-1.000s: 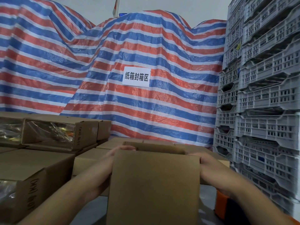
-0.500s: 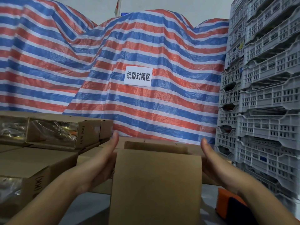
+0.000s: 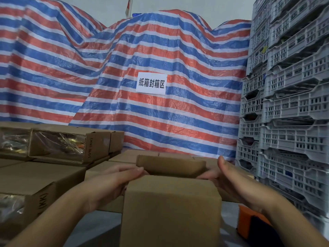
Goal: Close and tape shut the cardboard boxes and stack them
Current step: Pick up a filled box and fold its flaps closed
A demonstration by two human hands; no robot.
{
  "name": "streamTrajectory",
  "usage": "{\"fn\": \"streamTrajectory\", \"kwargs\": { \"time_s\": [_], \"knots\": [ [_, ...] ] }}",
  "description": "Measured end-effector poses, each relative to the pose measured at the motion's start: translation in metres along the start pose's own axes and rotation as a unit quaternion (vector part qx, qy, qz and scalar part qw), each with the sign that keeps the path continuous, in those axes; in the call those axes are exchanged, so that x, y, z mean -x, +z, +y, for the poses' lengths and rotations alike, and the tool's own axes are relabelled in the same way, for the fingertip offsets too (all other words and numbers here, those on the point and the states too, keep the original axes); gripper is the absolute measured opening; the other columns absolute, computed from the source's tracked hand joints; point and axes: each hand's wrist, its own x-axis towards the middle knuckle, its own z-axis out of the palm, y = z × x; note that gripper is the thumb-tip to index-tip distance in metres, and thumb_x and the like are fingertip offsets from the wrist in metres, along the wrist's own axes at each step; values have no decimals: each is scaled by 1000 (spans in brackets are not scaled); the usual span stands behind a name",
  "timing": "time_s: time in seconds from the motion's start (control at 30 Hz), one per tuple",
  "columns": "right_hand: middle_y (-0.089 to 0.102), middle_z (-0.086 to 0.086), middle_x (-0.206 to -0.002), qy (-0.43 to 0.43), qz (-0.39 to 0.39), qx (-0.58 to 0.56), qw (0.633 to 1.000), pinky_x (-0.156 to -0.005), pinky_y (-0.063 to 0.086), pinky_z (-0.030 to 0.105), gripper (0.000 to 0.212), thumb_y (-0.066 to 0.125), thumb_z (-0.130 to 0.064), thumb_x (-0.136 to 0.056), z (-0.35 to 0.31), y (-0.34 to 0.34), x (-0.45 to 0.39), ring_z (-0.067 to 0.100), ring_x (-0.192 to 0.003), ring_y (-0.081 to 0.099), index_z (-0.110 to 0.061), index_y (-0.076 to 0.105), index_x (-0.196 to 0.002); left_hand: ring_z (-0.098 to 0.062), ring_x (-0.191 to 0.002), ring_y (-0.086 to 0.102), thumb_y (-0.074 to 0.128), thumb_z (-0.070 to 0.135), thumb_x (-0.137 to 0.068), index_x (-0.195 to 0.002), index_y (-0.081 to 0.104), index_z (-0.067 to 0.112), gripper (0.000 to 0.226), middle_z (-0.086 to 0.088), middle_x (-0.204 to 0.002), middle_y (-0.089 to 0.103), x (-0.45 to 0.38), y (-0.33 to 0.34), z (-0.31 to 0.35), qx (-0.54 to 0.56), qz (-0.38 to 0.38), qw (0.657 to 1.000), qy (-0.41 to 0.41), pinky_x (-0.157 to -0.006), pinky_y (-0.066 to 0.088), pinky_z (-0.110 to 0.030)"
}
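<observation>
While both hands (image 3: 114, 182) press, matte cardboard flap (image 3: 170, 166) curves.

The light is soft and even, with no strong shadows. The crates (image 3: 292, 104) bend at the edge. The hands look a little blurry.

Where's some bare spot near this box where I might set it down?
Bare grey surface shows left of the box in hand, between it and the left carton stack, under the left hand. A narrower strip lies right of it, before the orange tape dispenser. Behind, cartons crowd up to the tarp.
</observation>
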Motion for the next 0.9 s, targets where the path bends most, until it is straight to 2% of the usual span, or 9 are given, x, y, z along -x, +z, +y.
{"fn": "streamTrajectory", "kwargs": {
  "time_s": [0.1, 0.17, 0.23, 0.33, 0.4, 0.53, 0.67, 0.8, 0.9],
  "knots": [
    [58, 2, -142, 24, 17, 15, 999, -121, 27, 47, 102, 34, -103, -60, 0, 0, -1, 20, -133, 53, -27, 78, -110, -17, -88, 69, 63, 29, -80, -98, 78, 16, 27, -13, -107, 73, -2, -4, 0, -21, 4, 1000, 0, -73, 54, -25],
    [60, 1, -140, 35, 15, 12, 999, -121, 26, 47, 99, 38, -102, -60, 1, 0, -1, 20, -133, 54, -26, 79, -110, -16, -85, 70, 64, 27, -80, -98, 78, 17, 25, -12, -107, 73, -4, -6, -3, -15, 3, 1000, -6, -69, 55, -24],
    [70, -1, -127, 29, 10, 19, 999, -119, 30, 48, 79, 51, -89, -71, -6, 3, 2, 20, -127, 59, -26, 79, -109, -15, -83, 71, 64, 26, -81, -98, 78, 16, 24, -12, -106, 73, -5, -8, -4, -14, 3, 1000, -9, -66, 56, -23],
    [74, 0, -116, 3, 14, 51, 999, -110, 44, 43, 31, 66, -45, -92, -14, 6, 5, 17, -114, 67, -23, 79, -109, -17, -85, 70, 65, 25, -80, -98, 77, 16, 23, -12, -107, 73, -6, -9, -5, -17, 5, 1000, -6, -67, 56, -24],
    [75, 1, -114, -3, 14, 59, 998, -101, 49, 33, 26, 65, -33, -89, -16, 8, 6, 16, -110, 68, -22, 79, -108, -19, -86, 69, 65, 24, -82, -98, 75, 16, 21, -11, -107, 72, -7, -10, -6, -21, 9, 1000, 7, -69, 55, -27],
    [75, 0, -113, -7, 22, 57, 998, -95, 50, 28, 26, 65, -32, -87, -15, 8, 6, 16, -109, 68, -22, 79, -106, -17, -84, 69, 68, 19, -81, -98, 67, 16, 17, -2, -97, 72, -6, -8, -9, -46, 56, 995, 74, -65, 53, -25],
    [74, -3, -112, -20, 31, 75, 997, -92, 51, 27, 23, 66, -37, -85, -15, 8, 6, 12, -108, 66, -30, 78, -104, -13, -87, 72, 72, 9, -75, -111, 58, 19, 40, 4, -99, 73, -5, -2, -8, -20, 92, 988, 125, -63, 55, -19],
    [70, -8, -110, -30, 39, 92, 995, -96, 52, 31, 22, 67, -42, -84, -11, 6, 5, 11, -109, 64, -36, 74, -103, -10, -90, 71, 72, 3, -78, -120, 53, 29, 53, 9, -100, 73, -5, -1, -7, -28, 107, 984, 138, -65, 55, -17],
    [69, -15, -111, -36, 44, 106, 993, -91, 50, 26, 21, 69, -48, -85, -9, 5, 5, 5, -109, 62, -37, 75, -102, -11, -92, 71, 72, 10, -78, -120, 57, 31, 50, 6, -101, 73, -6, -2, -8, -69, 114, 981, 140, -69, 57, -22]
  ]
}}
